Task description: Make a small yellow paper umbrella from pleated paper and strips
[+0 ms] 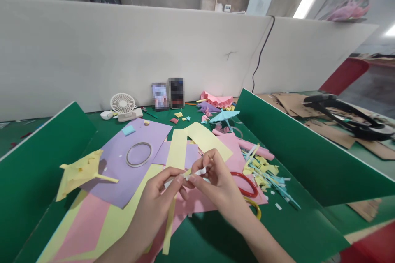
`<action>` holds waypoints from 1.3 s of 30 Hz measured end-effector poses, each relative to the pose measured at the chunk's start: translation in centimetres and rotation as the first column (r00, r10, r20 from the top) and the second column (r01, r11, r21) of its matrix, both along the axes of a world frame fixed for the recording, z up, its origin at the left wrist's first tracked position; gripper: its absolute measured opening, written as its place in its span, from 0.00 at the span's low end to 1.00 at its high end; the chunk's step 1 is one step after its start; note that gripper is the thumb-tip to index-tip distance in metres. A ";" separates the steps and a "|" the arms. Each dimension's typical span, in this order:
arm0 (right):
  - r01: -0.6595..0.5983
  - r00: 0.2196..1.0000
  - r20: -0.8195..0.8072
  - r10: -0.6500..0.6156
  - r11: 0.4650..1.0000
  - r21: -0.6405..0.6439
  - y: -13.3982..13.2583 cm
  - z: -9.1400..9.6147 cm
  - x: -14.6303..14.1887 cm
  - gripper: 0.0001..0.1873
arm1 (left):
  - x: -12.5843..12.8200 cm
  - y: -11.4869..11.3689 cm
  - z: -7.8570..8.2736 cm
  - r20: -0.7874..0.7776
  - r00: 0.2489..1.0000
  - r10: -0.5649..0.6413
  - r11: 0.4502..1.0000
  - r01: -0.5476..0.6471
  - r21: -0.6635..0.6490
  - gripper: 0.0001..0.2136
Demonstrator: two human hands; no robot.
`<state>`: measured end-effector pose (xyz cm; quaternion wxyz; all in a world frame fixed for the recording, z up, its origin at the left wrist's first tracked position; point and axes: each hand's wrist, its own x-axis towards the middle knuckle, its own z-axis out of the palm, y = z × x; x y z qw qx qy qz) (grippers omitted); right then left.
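Observation:
My left hand (pixel 162 195) and my right hand (pixel 216 183) meet above the green table (pixel 234 234), fingertips pinched together. Between them they hold a small white strip (pixel 200 171), which looks like tape or its backing. A long narrow yellow paper strip (pixel 169 224) hangs down from my left hand's pinch. Under the hands lie pink paper sheets (pixel 89 226), purple paper sheets (pixel 123 164) and yellow paper sheets (pixel 177 148). A clear tape ring (pixel 138 154) rests on the purple sheet. Red-handled scissors (pixel 247 183) lie partly hidden behind my right hand.
A yellow paper umbrella (pixel 80 172) lies at left, a blue paper umbrella (pixel 224 117) at the back. Paper scraps (pixel 265 170) pile at right. Green divider boards (pixel 302 148) stand on both sides. A small white fan (pixel 122 104) sits by the back wall.

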<state>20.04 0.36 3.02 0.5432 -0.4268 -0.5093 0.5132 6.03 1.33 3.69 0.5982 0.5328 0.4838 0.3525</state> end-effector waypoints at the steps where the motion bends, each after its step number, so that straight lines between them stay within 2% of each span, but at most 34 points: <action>1: 0.004 1.000 0.006 -0.004 1.000 0.005 0.0 0.0 0.0 0.12 | 0.0 0.0 0.0 -0.003 1.000 -0.006 1.000 0.006 0.008 0.09; 16: 0.089 0.983 0.160 -0.091 0.996 0.021 0.2 -0.2 -0.2 0.12 | -0.1 -0.2 0.0 0.003 1.000 -0.021 0.998 0.020 0.063 0.09; 22: 0.109 0.982 0.155 -0.112 0.994 0.030 0.2 -0.4 -0.4 0.13 | -0.1 -0.4 -0.3 0.034 0.999 -0.023 0.998 0.021 0.062 0.09; 30: 0.210 0.949 0.230 -0.214 0.977 0.042 0.1 -0.7 -0.5 0.14 | 0.2 -0.6 -0.7 0.062 0.998 -0.005 0.999 0.002 0.054 0.09; 35: 0.300 0.899 0.312 -0.307 0.951 0.073 0.3 -0.5 -0.3 0.17 | 0.1 -0.8 -0.9 0.047 0.999 0.008 0.997 -0.012 0.074 0.09; 39: 0.243 0.936 0.254 -0.244 0.969 0.035 0.4 -0.4 -0.1 0.16 | 0.1 -0.8 -0.9 0.042 0.999 0.032 0.998 -0.034 0.059 0.08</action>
